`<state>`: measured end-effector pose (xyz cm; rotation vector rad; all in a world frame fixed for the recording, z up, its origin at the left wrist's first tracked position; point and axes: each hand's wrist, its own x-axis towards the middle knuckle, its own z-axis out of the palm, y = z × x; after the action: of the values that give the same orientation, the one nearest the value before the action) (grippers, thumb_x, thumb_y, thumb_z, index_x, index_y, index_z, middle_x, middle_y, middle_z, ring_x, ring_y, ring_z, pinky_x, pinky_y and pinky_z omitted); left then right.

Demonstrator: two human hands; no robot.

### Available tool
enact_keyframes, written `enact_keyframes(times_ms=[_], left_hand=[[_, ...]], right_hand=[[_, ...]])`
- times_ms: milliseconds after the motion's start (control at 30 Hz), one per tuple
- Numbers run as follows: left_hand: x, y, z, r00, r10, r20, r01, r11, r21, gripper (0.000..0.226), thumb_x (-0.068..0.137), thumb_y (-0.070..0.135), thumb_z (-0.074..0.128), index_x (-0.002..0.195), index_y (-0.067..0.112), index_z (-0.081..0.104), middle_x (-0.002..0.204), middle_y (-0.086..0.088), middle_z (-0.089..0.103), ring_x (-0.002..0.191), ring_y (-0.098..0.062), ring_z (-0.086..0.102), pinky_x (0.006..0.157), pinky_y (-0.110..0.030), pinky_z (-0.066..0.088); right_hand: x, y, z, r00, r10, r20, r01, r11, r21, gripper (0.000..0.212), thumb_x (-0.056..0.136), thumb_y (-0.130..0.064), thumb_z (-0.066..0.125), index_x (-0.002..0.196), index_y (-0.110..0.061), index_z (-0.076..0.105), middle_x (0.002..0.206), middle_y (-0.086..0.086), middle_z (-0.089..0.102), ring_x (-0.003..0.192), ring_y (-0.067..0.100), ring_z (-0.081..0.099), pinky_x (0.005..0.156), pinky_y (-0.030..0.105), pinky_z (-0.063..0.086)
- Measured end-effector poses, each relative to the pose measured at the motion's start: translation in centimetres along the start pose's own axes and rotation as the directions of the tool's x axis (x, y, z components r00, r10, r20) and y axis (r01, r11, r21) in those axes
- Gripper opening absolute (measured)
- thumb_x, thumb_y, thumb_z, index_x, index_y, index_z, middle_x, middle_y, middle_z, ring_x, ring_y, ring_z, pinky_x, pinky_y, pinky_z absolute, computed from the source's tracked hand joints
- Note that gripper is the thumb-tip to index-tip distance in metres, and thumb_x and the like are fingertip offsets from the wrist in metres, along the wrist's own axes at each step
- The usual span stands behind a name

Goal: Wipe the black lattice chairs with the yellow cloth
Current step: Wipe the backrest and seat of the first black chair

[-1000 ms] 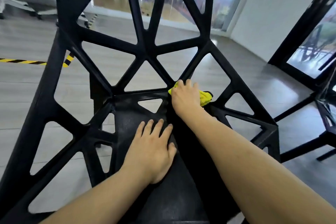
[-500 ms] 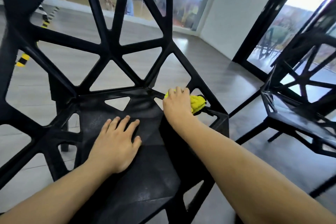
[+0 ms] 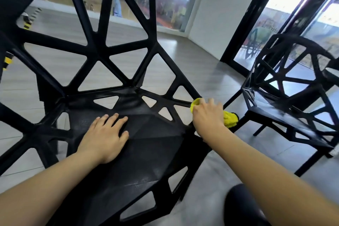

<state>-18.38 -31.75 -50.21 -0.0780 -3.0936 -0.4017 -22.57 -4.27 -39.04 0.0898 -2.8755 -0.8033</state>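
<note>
Cloth [image 3: 230,118], yellow, is gripped under the right hand [image 3: 208,115] at the near chair [image 3: 146,145] seat's right edge, while the left hand [image 3: 104,134] is laid flat, fingers spread.

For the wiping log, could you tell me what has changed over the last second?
The right hand slid the yellow cloth rightward from the rear seat corner out to the near chair's right edge. The left hand stayed flat on the seat, and the cloth stayed gripped. A second lattice chair came into view on the right.
</note>
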Motion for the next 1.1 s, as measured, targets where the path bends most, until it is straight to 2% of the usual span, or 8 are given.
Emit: enact_keyframes(times_ms=[167,267,533,700,833,900,1000,1100], left_hand=[[0.1,0.1,0.0,1.0,-0.005,0.01,0.005,1.0,0.005,0.06,0.1,0.053,0.023,0.157,0.037,0.017,0.166,0.002,0.016,0.153,-0.024,0.012,0.125,-0.039,0.006],[0.1,0.4,0.1,1.0,-0.009,0.016,0.009,1.0,0.009,0.06,0.101,0.051,0.022,0.158,0.035,0.016,0.167,0.001,0.014,0.153,-0.025,0.01,0.125,-0.04,0.005],[-0.1,0.5,0.1,1.0,0.0,0.023,0.0,1.0,0.015,0.06,0.101,0.051,0.02,0.158,0.034,0.014,0.167,0.001,0.012,0.153,-0.025,0.008,0.125,-0.04,0.004],[-0.3,0.6,-0.1,1.0,0.006,0.007,-0.007,1.0,0.009,0.06,0.101,0.051,0.02,0.158,0.034,0.014,0.167,0.001,0.012,0.153,-0.024,0.007,0.125,-0.04,0.003],[-0.3,0.7,-0.1,1.0,0.011,-0.011,-0.011,1.0,0.008,0.06,0.101,0.051,0.02,0.159,0.033,0.013,0.167,0.002,0.011,0.153,-0.023,0.006,0.125,-0.04,0.003],[-0.4,0.9,-0.1,1.0,-0.007,-0.025,0.007,1.0,0.002,0.062,0.101,0.051,0.021,0.159,0.03,0.013,0.167,0.001,0.012,0.153,-0.023,0.007,0.125,-0.04,0.003],[-0.7,1.2,-0.2,0.99,-0.107,-0.096,0.108,0.994,0.007,0.065,0.1,0.05,0.023,0.158,0.022,0.016,0.166,-0.004,0.016,0.152,-0.025,0.012,0.125,-0.04,0.006],[-1.0,1.3,-0.2,0.977,-0.171,-0.126,0.179,0.982,0.055,0.066,0.099,0.05,0.024,0.157,0.019,0.019,0.164,-0.005,0.021,0.151,-0.026,0.016,0.124,-0.042,0.007]], right_hand=[[-1.7,1.9,1.0,0.991,0.131,0.011,-0.132,0.99,0.043,0.016,0.094,-0.016,0.049,0.103,-0.02,0.062,0.103,0.002,0.048,0.1,0.026,0.047,0.073,0.038,0.032],[-1.4,1.3,1.1,0.99,0.137,0.005,-0.138,0.989,0.062,0.021,0.092,-0.013,0.049,0.107,-0.017,0.062,0.11,0.004,0.051,0.104,0.028,0.048,0.077,0.04,0.034],[2.7,-4.0,0.4,0.998,0.03,-0.061,-0.018,0.983,0.182,0.028,0.096,-0.019,0.046,0.118,-0.017,0.062,0.121,0.005,0.055,0.115,0.03,0.048,0.091,0.044,0.037],[5.4,-7.4,0.5,0.996,-0.042,-0.085,0.064,0.957,0.284,0.024,0.093,-0.02,0.051,0.114,-0.014,0.062,0.116,0.005,0.055,0.112,0.031,0.049,0.09,0.046,0.043],[5.3,-8.7,0.9,0.989,-0.043,-0.141,0.09,0.935,0.343,0.032,0.093,-0.038,0.048,0.115,-0.018,0.061,0.114,0.006,0.055,0.112,0.032,0.049,0.09,0.046,0.039],[3.2,-9.3,1.6,0.977,-0.081,-0.198,0.158,0.897,0.414,0.043,0.087,-0.047,0.05,0.122,-0.022,0.052,0.116,0.005,0.051,0.109,0.031,0.05,0.09,0.046,0.04],[0.7,-9.3,2.2,0.934,-0.236,-0.268,0.356,0.676,0.645,0.047,0.078,-0.041,0.056,0.123,-0.027,0.05,0.12,0.0,0.045,0.102,0.028,0.055,0.086,0.04,0.047],[0.7,-9.3,3.3,0.813,-0.388,-0.434,0.581,0.586,0.565,0.037,0.082,-0.032,0.06,0.118,-0.031,0.065,0.124,-0.003,0.055,0.103,0.015,0.049,0.082,0.029,0.043]])
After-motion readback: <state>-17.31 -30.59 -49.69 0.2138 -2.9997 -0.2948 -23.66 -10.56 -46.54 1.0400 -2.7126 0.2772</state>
